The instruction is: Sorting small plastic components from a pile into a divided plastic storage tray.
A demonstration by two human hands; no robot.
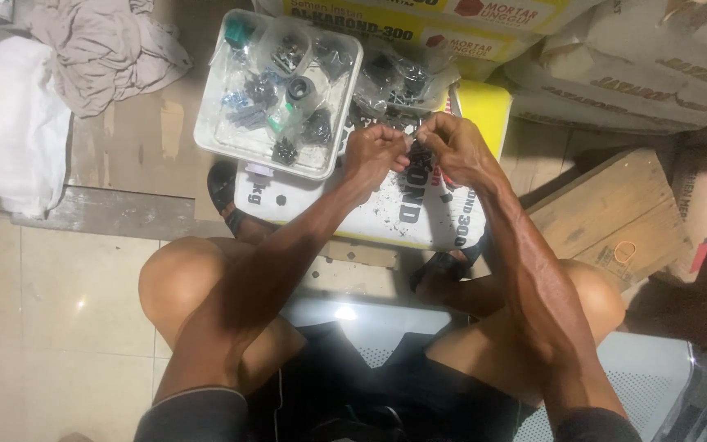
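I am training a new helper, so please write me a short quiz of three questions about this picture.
1. True or false: the left hand and the right hand are close together above the white sack.
2. What holds the small bags of dark parts? A) white tray B) wooden box C) grey cloth
3. Fill in: both hands pinch a small dark ____.

Key: 1 true; 2 A; 3 part (too small to tell its kind).
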